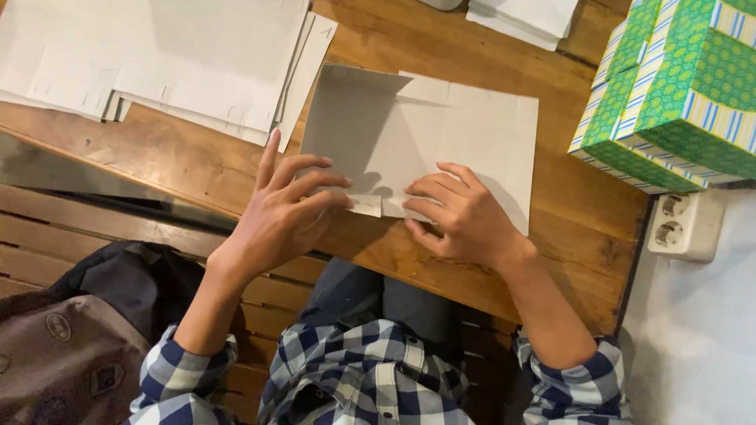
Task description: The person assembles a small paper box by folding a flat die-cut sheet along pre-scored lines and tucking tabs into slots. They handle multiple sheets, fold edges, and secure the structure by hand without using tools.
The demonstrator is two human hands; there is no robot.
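While the grey card blank [425, 134] lies flat on the wooden table [583, 220], we press its near-edge tab [366, 205]: left hand [276, 220] fingers spread on it, right hand [465, 220] flat beside. Folding step; next likely needs a firm crease.

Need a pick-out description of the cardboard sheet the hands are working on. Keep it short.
Start at the wooden table: stacks of flat white sheets lie at its far left, green patterned boxes at its right edge. Between them, near the front edge, lies the grey cardboard sheet, under the fingertips of the left hand and right hand. Unlike the stacked sheets, it lies alone, with its left flap folded up.
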